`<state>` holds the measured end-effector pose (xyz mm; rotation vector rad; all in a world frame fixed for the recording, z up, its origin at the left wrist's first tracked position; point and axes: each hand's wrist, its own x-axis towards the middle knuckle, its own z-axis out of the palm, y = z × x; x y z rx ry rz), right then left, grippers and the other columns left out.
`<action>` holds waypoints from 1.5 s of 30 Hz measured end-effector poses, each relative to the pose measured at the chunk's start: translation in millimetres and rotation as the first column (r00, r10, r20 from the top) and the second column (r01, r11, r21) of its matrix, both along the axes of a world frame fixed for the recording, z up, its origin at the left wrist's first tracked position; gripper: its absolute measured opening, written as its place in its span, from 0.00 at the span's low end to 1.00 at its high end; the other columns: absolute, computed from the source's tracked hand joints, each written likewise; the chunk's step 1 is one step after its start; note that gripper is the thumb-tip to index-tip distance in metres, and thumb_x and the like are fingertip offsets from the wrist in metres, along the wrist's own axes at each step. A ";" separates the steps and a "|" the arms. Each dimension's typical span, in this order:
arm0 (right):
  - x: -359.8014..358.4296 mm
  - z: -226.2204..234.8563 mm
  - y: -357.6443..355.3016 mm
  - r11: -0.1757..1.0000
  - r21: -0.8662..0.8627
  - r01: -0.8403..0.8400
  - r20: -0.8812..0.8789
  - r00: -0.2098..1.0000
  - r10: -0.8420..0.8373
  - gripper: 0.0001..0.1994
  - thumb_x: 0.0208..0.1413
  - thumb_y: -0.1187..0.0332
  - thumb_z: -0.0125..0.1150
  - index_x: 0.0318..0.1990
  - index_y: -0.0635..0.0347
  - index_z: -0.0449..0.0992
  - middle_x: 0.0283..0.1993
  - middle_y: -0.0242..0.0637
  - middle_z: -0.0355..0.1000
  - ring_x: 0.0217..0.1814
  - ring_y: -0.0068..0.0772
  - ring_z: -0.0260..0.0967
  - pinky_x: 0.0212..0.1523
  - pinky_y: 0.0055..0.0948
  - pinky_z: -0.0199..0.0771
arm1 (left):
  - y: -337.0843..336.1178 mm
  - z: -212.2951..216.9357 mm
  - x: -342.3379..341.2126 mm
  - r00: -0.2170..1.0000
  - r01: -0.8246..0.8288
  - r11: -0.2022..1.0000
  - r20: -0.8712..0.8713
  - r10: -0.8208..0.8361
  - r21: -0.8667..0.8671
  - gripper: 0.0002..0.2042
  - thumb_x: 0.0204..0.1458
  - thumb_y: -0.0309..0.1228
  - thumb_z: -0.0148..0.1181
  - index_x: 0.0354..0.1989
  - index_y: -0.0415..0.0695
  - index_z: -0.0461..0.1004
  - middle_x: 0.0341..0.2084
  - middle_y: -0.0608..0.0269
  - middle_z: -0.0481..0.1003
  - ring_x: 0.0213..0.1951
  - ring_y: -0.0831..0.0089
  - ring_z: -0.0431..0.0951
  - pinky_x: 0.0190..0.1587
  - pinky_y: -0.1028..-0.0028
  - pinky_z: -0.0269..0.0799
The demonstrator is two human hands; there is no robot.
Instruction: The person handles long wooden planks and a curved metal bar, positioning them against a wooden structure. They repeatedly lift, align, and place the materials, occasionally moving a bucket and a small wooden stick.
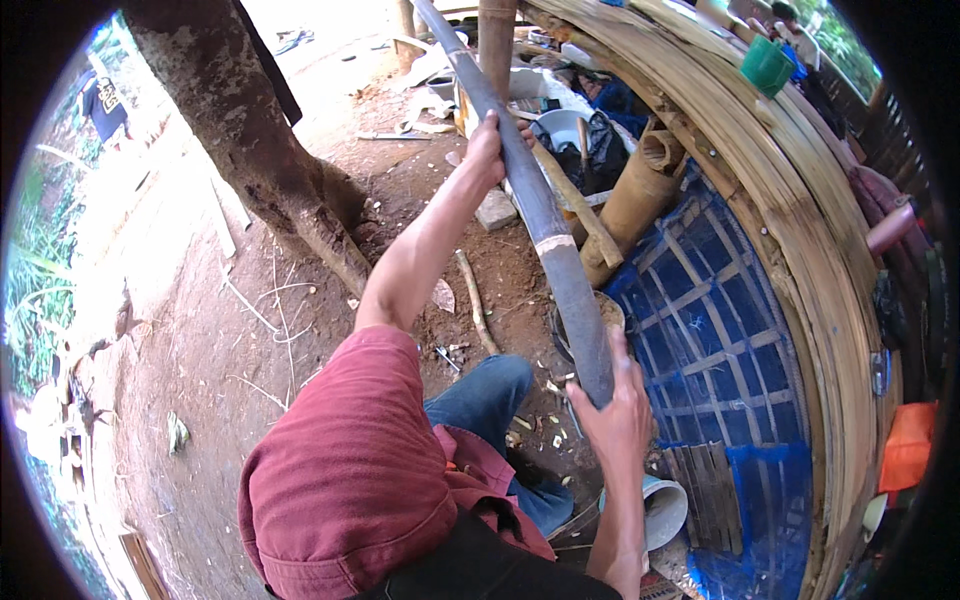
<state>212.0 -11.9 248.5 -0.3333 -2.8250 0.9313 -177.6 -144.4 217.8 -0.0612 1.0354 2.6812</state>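
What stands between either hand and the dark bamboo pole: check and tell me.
Nothing visible does. The left hand is wrapped around the dark bamboo pole, and the right hand is at its lower end, thumb and fingers on opposite sides of it.

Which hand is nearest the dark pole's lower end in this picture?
The right hand: it sits at that end of the dark pole, while the left hand grips it farther up.

And here a rustic outdoor yard is seen: bare earth (180, 400) is littered with sticks (474, 300), split-bamboo slats (790, 170) are set above blue mesh (700, 310), and the edge is fringed by greenery (40, 290).
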 end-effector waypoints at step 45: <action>123.7 143.2 136.4 0.595 0.709 0.379 -0.412 0.907 -0.087 0.30 0.44 0.64 0.63 0.59 0.47 0.65 0.29 0.40 0.62 0.30 0.42 0.62 0.32 0.36 0.64 | 116.1 144.6 -50.6 0.903 -0.343 0.899 -0.167 0.396 0.274 0.31 0.47 0.33 0.57 0.58 0.39 0.49 0.47 0.47 0.66 0.44 0.51 0.72 0.44 0.49 0.71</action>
